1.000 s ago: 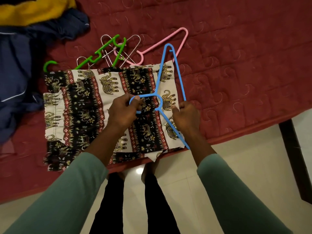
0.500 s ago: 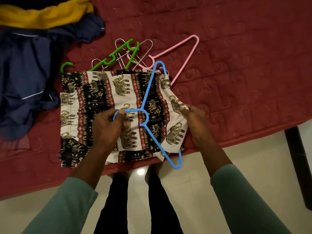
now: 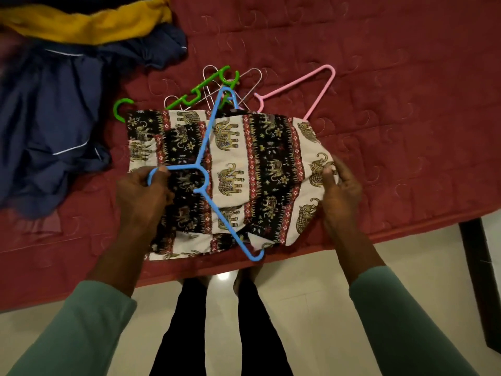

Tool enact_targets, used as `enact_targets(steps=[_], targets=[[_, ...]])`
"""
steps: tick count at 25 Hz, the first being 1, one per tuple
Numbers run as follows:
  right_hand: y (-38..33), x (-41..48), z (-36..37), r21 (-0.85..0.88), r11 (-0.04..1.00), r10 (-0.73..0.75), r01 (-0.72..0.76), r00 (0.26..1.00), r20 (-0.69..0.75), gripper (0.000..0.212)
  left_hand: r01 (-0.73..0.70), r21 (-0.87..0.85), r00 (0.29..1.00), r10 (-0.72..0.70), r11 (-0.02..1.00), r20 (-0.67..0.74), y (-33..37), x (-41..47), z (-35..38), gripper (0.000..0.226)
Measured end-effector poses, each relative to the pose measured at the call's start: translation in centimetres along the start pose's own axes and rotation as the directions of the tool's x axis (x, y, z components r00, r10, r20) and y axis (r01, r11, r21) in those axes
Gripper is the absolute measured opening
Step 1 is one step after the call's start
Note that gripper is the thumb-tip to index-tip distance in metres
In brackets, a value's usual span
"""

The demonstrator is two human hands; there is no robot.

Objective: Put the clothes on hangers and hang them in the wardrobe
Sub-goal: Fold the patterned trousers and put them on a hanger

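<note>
An elephant-print garment [image 3: 260,169] in black, white and red lies folded on the red quilted bed, near its front edge. A blue plastic hanger [image 3: 207,147] lies across the garment's left half. My left hand [image 3: 141,194] grips the hanger's hook at the garment's left edge. My right hand [image 3: 339,191] holds the garment's right edge, fingers curled around the cloth. The wardrobe is out of sight.
Green [image 3: 199,90], pink [image 3: 320,88] and thin metal hangers [image 3: 249,85] lie behind the garment. A dark blue garment [image 3: 54,118] and a yellow one [image 3: 86,25] are piled at the far left. The red bed [image 3: 393,77] ends at pale floor tiles [image 3: 311,308]; a dark post [image 3: 479,280] stands at right.
The blue hanger has shifted left across the garment with my left hand. My right hand let go of the hanger and took the garment's right edge, spreading the cloth rightward.
</note>
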State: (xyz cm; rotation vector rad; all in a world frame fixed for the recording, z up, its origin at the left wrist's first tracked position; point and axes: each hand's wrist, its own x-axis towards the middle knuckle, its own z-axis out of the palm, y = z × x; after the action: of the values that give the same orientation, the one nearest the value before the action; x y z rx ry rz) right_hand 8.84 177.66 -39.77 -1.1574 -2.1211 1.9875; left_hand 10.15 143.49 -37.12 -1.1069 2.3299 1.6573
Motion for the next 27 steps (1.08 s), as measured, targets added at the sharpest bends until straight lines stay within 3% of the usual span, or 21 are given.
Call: enact_targets(steps=[3, 7, 11, 16, 18, 20, 22, 24, 27], targets=[[1.1, 0.5, 0.0, -0.117, 0.969, 0.222, -0.217, 0.974, 0.032, 0.067, 0.032, -0.078, 0.999, -0.033, 0.996, -0.013, 0.7, -0.6, -2.3, 0.021], [0.2, -1.1, 0.5, -0.152, 0.95, 0.295, -0.271, 0.941, 0.167, 0.084, -0.089, -0.066, 0.993, 0.093, 0.994, 0.067, 4.3, -2.9, -2.3, 0.025], [-3.3, -3.4, -0.1, 0.026, 0.956, 0.283, -0.292, 0.944, 0.167, 0.084, -0.195, 0.0, 0.981, 0.195, 0.981, -0.01, 10.6, -4.0, -5.7, 0.024], [-10.2, -9.5, 1.4, 0.179, 0.941, 0.217, -0.286, 0.919, 0.33, 0.07, -0.316, 0.071, 0.941, 0.322, 0.946, -0.106, 20.8, -8.5, -15.5, 0.029], [-13.8, -12.8, 3.0, 0.209, 0.897, 0.275, -0.39, 0.862, 0.426, 0.067, -0.366, 0.108, 0.908, 0.38, 0.924, -0.174, 25.5, -11.5, -20.8, 0.03], [-17.8, -15.8, 5.1, 0.199, 0.81, 0.357, -0.552, 0.733, 0.579, 0.052, -0.427, 0.084, 0.88, 0.436, 0.9, -0.187, 29.6, -14.6, -25.9, 0.03], [-22.0, -18.5, 7.8, 0.152, 0.762, 0.337, -0.629, 0.586, 0.737, 0.033, -0.485, 0.087, 0.852, 0.492, 0.87, -0.181, 33.3, -17.5, -30.4, 0.029], [-26.3, -21.2, 11.6, 0.048, 0.849, 0.266, -0.527, 0.503, 0.823, 0.045, -0.507, 0.114, 0.832, 0.52, 0.854, -0.195, 35.8, -20.1, -34.7, 0.03], [-30.0, -25.4, 16.3, 0.136, 0.918, 0.087, -0.373, 0.524, 0.847, 0.021, -0.543, 0.151, 0.771, 0.562, 0.826, -0.299, 37.6, -22.6, -40.7, 0.039]])
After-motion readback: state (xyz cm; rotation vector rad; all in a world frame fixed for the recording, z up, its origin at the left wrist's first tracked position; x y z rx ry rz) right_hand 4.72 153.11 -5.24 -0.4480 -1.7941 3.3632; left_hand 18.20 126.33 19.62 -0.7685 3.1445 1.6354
